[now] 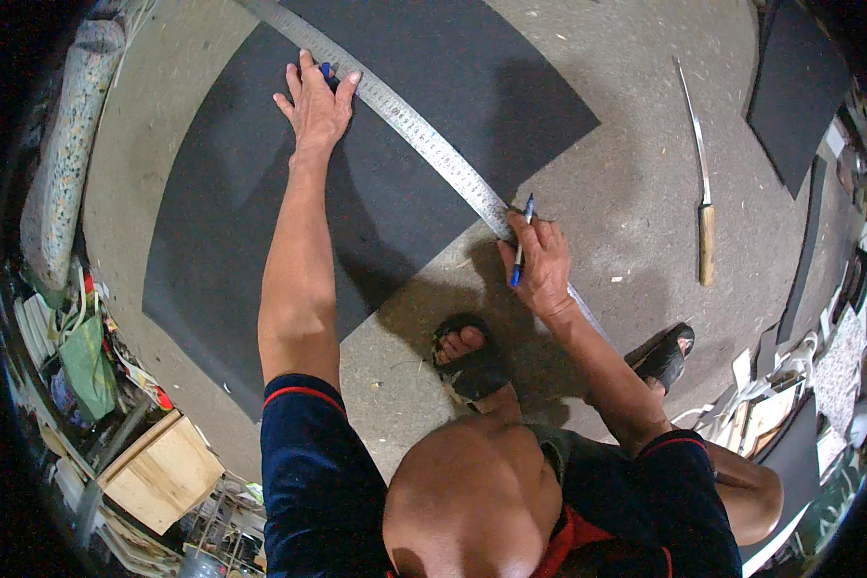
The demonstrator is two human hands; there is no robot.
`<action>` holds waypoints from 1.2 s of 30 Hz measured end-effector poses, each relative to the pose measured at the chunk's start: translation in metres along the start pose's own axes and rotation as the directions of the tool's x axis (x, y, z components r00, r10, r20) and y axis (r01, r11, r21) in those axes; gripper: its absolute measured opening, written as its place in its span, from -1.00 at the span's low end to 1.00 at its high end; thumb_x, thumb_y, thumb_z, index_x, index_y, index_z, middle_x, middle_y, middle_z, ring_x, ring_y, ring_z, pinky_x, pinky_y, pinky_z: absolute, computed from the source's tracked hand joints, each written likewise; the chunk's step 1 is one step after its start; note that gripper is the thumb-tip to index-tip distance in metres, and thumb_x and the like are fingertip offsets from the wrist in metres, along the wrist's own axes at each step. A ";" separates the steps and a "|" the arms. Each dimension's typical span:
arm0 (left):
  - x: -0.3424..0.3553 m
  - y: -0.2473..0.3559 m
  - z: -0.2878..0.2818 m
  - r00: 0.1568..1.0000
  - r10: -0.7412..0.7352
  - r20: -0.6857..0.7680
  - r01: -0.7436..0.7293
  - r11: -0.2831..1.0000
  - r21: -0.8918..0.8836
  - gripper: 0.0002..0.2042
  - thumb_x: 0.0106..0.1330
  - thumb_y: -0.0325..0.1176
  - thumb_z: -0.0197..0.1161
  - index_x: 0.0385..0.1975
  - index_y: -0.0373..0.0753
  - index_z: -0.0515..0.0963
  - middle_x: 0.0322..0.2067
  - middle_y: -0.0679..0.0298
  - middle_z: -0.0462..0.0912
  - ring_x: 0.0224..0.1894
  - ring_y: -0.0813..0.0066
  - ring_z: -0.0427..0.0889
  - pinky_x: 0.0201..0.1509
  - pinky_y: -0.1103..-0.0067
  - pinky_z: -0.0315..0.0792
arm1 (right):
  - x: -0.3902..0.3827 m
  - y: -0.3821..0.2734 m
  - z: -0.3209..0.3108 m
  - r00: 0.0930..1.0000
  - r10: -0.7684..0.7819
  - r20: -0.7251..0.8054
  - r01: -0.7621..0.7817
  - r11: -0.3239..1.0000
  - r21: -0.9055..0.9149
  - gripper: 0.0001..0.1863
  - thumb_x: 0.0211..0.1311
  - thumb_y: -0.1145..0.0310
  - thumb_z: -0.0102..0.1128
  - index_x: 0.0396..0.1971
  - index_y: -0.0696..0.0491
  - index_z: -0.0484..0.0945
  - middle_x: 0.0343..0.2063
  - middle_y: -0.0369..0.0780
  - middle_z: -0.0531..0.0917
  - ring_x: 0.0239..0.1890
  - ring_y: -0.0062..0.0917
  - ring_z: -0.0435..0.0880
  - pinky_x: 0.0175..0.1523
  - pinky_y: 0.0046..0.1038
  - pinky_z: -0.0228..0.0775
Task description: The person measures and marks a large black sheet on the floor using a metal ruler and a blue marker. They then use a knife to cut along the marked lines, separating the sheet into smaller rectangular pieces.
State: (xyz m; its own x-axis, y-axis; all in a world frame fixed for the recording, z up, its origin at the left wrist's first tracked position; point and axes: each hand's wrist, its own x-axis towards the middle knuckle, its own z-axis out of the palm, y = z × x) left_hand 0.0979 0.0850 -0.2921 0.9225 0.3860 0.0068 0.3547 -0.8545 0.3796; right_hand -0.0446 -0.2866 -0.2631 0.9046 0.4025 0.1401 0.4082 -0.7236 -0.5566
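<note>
A long steel ruler [414,135] lies diagonally across a large dark sheet [222,250] on the concrete floor. My left hand [318,106] presses near the ruler's upper part with fingers spread; a small blue item [326,70] shows by its index finger, and I cannot tell whether it is held. My right hand [541,265] grips a blue pen [527,217] and rests on the ruler just beyond the sheet's edge.
A long knife with a wooden handle [707,241] lies at right. More dark sheet pieces [790,87] are at the upper right. A speckled foam roll [67,144] and a wooden box [159,467] sit at left. Piled scraps [838,385] line the right side.
</note>
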 end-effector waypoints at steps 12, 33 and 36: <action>0.000 0.003 0.000 1.000 0.013 -0.023 -0.012 0.999 0.044 -0.08 0.38 0.13 0.22 0.50 -0.37 -0.05 0.49 -0.07 0.09 0.58 -0.06 -0.11 0.54 -0.19 -0.32 | 0.005 -0.002 -0.005 0.997 0.041 0.073 -0.039 0.999 -0.021 -0.45 0.06 0.42 0.45 0.11 0.08 0.54 -0.20 -0.08 0.60 -0.17 -0.17 0.57 -0.09 -0.19 0.45; -0.006 0.009 -0.005 0.997 0.071 -0.034 -0.070 0.997 0.041 -0.26 0.48 -0.07 0.12 0.48 -0.38 0.01 0.51 -0.04 0.08 0.58 -0.03 -0.05 0.55 -0.17 -0.28 | 0.003 -0.001 -0.006 1.000 0.002 0.005 -0.002 1.000 -0.020 -0.41 0.03 0.41 0.47 0.13 0.08 0.53 -0.20 -0.06 0.57 -0.19 -0.13 0.57 -0.10 -0.15 0.43; -0.006 0.011 -0.006 0.998 0.061 -0.024 -0.060 0.997 0.057 -0.24 0.46 -0.05 0.15 0.45 -0.42 0.00 0.49 -0.06 0.12 0.58 0.00 -0.06 0.54 -0.19 -0.28 | 0.000 0.001 -0.004 1.000 0.012 0.016 -0.011 1.000 -0.026 -0.41 0.03 0.41 0.47 0.13 0.07 0.53 -0.19 -0.06 0.58 -0.18 -0.13 0.58 -0.10 -0.15 0.43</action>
State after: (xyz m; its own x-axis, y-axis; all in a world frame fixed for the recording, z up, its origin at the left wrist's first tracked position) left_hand 0.0950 0.0756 -0.2825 0.9385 0.3413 0.0524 0.3072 -0.8944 0.3250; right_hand -0.0437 -0.2897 -0.2604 0.9073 0.4028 0.1204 0.4009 -0.7426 -0.5365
